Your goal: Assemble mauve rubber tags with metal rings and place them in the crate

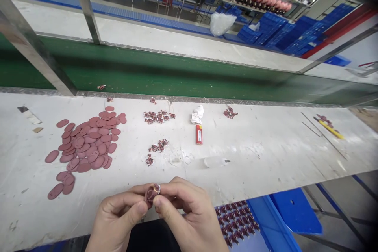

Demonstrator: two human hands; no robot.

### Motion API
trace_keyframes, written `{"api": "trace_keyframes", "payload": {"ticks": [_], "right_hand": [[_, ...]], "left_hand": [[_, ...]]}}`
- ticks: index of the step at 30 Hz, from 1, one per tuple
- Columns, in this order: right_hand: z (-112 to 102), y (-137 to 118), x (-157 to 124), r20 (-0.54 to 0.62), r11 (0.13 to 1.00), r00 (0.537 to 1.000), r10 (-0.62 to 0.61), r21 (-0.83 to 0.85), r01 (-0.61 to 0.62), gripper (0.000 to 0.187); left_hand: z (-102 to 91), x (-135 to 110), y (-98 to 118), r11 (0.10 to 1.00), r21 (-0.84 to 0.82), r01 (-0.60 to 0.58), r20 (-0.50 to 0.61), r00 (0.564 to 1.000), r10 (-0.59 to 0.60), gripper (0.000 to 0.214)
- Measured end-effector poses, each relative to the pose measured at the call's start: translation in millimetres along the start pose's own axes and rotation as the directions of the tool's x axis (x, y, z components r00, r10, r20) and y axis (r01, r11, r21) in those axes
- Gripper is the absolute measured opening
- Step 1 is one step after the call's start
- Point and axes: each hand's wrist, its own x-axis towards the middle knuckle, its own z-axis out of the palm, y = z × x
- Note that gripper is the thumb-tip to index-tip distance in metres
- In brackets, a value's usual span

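Observation:
My left hand [116, 216] and my right hand [184, 212] meet low in the view, pinching a small maroon oval piece [150, 195] between thumbs and forefingers. A thin, gold-coloured loop shows on its face, and my fingers hide part of it. Ahead on the white workbench [251, 157] lies a large loose pile of flat maroon oval pads [87, 141]. Small clusters of maroon pieces with wire-like shapes [158, 117] sit to its right, and another cluster [157, 145] lies nearer my hands.
A red lighter [199, 134], crumpled white tissue [197, 114] and a clear plastic tube [214, 161] lie on the bench. A yellow-handled tool [330, 129] and thin metal rods [323, 136] lie at right. A blue tray [236, 222] of maroon pieces sits below the bench edge.

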Motion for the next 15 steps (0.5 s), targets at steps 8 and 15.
{"api": "trace_keyframes", "payload": {"ticks": [8,15], "right_hand": [[-0.7,-2.2,-4.3,0.007,0.999,0.999,-0.044,0.000,0.044,0.013],[5.0,-0.1,-3.8,-0.012,0.990,0.998,0.070,0.124,-0.068,0.009]], "left_hand": [[-9.2,1.5,-0.8,0.993,0.110,-0.044,0.006,0.999,0.044,0.010],[-9.9,0.1,-0.3,0.995,0.097,-0.032,0.044,0.999,0.027,0.011]]}}
